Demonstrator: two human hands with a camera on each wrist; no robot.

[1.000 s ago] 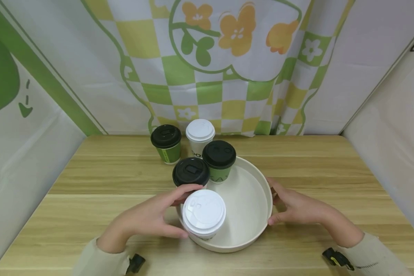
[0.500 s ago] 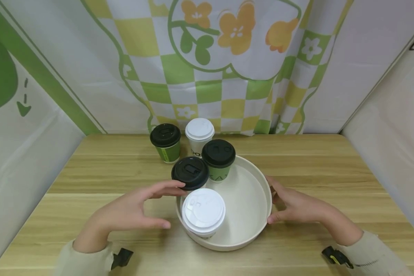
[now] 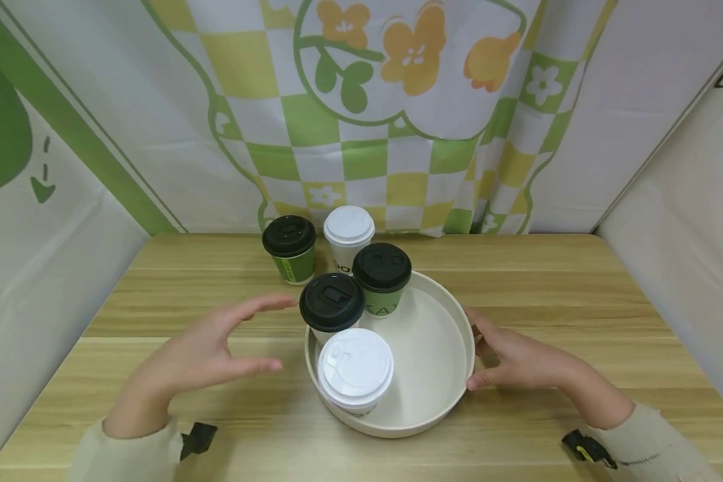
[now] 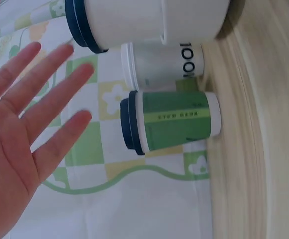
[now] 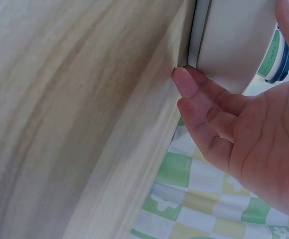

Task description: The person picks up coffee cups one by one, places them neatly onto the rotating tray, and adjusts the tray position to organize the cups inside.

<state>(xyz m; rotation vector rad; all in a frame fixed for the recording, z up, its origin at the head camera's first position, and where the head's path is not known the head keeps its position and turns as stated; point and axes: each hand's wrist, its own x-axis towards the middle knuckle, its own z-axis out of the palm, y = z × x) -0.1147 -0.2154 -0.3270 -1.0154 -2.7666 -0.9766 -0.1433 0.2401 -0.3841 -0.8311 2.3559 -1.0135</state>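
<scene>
My left hand (image 3: 199, 355) is held over the table left of the round cream tray (image 3: 434, 355), its fingers and thumb spread, touching nothing. My right hand (image 3: 518, 358) holds the tray's right outer wall between bent fingers and thumb; in the right wrist view, fingertips (image 5: 185, 82) meet the wall low down by the tabletop. Three lidded paper cups stand upright along the tray's left side: a white-lidded cup (image 3: 355, 368) in front, a black-lidded pale cup (image 3: 333, 301) behind it, and a green cup with a black lid (image 3: 382, 274) at the back.
Behind the tray, on the wooden table (image 3: 548, 274), stand another green cup (image 3: 292, 248) with a black lid and a white cup (image 3: 349, 231) with a white lid. A checkered curtain (image 3: 361, 161) hangs at the table's back edge. Pale fabric walls flank both sides.
My left hand has drawn away from the white-lidded front cup, leftward, releasing it in the tray. The right hand and tray stay in place.
</scene>
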